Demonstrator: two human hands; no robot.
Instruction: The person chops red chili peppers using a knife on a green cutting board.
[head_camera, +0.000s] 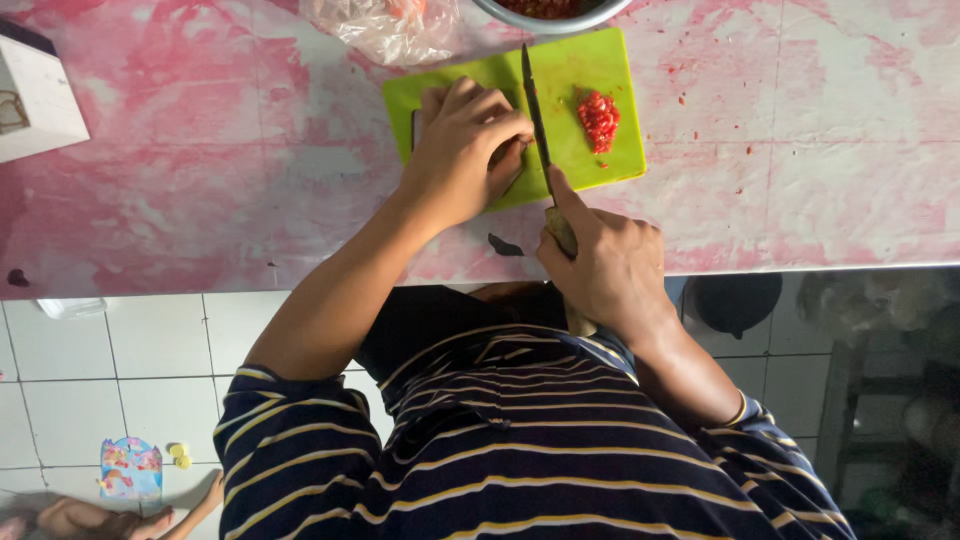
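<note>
A green cutting board (590, 70) lies on a pink-and-white counter (200, 170). My left hand (465, 150) is curled with its fingertips pressed down on the board, over something that its fingers hide. My right hand (605, 265) grips the wooden handle of a dark knife (535, 110), forefinger along the spine. The blade points away from me and stands just right of my left fingertips. A small heap of chopped red chilli (599, 120) sits on the board to the right of the blade.
A metal bowl (550, 12) with red contents stands beyond the board, beside a crumpled clear plastic bag (385, 28). A white box (35, 95) is at the far left. Below the counter edge are white floor tiles (110, 360) and someone's hand (100, 515).
</note>
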